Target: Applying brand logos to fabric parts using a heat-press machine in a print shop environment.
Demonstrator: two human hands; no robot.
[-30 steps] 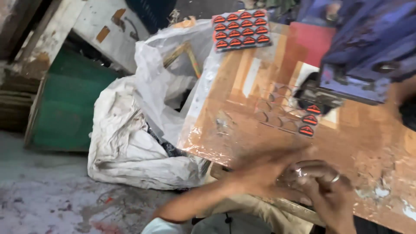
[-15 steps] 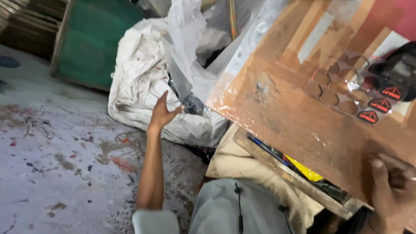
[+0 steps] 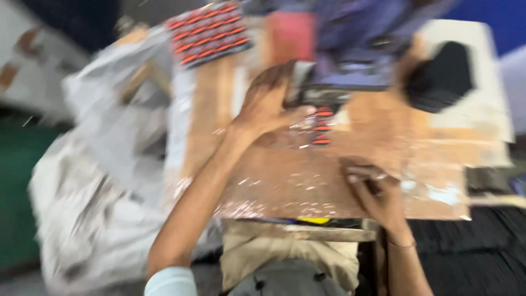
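Across the left of the frame slumps a big white sack, with something green behind it at the far left edge. Right of the sack, a worn brown tabletop fills the middle. At top centre sits a blue machine, with a black shape to its right. Toward the upper left, a rectangular tray holds rows of small red items; the blur hides any labels.

The left hand reaches up the middle of the frame to the machine's foot, fingers curved against a grey part there. Its grip is too smeared to tell whether it holds anything. Just right of it, a short column of red pieces lies on the tabletop under the machine. The right hand rests at lower right with its fingers curled; I cannot tell whether that grip encloses anything.
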